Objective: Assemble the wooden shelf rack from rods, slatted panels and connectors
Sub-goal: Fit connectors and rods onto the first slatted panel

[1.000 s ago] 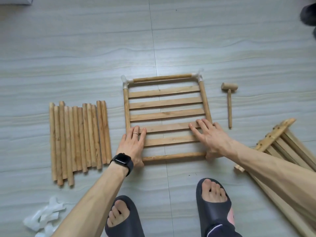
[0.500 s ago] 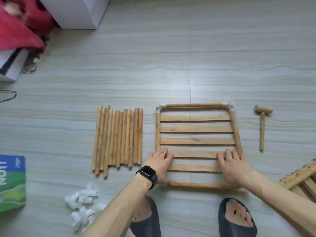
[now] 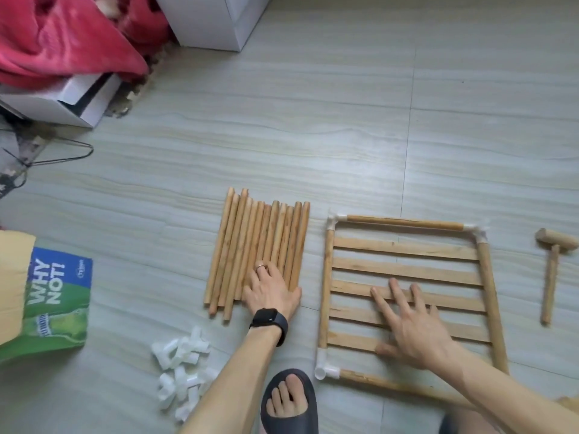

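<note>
A slatted panel (image 3: 404, 270) lies flat on the floor, framed by rods. White connectors sit at its far-left (image 3: 333, 221), far-right (image 3: 477, 230) and near-left (image 3: 324, 368) corners; my right arm hides the near-right corner. My right hand (image 3: 413, 325) rests flat on the middle slats with its fingers spread. To the left lies a row of several loose rods (image 3: 257, 245). My left hand (image 3: 271, 291) lies on their near ends, fingers bent down onto them, and no rod is lifted. A pile of loose white connectors (image 3: 181, 371) sits near my left forearm.
A small wooden mallet (image 3: 550, 270) lies right of the panel. A green printed bag (image 3: 53, 303) is at the left. At the far left are a red blanket (image 3: 62, 36), white boxes (image 3: 216, 20) and a wire hanger (image 3: 62, 155). My sandalled foot (image 3: 289, 399) is at the near edge.
The view has swung left. My left hand left the panel's near-left corner and went onto the loose rods. My right hand slid from the near-right corner onto the middle slats.
</note>
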{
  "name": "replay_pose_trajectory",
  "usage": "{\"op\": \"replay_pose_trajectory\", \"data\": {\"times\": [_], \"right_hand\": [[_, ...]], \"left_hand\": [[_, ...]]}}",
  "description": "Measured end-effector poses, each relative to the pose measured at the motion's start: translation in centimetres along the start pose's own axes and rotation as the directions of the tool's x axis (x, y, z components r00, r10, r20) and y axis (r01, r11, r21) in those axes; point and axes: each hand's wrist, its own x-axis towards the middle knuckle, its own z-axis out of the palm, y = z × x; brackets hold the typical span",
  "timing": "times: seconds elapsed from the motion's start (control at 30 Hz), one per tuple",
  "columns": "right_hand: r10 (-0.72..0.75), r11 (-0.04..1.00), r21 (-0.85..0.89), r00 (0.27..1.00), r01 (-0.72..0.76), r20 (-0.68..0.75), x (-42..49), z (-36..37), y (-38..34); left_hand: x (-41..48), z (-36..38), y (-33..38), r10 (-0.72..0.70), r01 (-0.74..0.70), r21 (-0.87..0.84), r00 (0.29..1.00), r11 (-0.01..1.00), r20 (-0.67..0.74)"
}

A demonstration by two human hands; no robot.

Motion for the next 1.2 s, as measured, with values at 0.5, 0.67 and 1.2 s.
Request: {"op": "replay_pose_trajectory", "data": {"times": [0.5, 0.67, 1.2], "right_hand": [[0.019, 0.998, -0.056, 0.992, -0.011, 0.127, -0.9, -2.6, -1.0], [-0.013, 0.825, 0.564, 0.996, -0.036, 0.084, -0.2, -8.4, -0.5], [0.381, 0.145, 0.979, 0.905, 0.144, -0.189, -11.1, -6.7, -2.2]], "left_hand": [[0.1, -1.8, -0.1, 0.261, -0.298, 0.256, 0.951, 0.92, 0.169], [-1.4, -4.4, -0.7, 0.464, -0.465, 0.01, 0.882, 0.885, -0.086], [-8.4, 2.4, -3.1, 0.721, -0.728, -0.107, 0.626, 0.677, 0.299]]}}
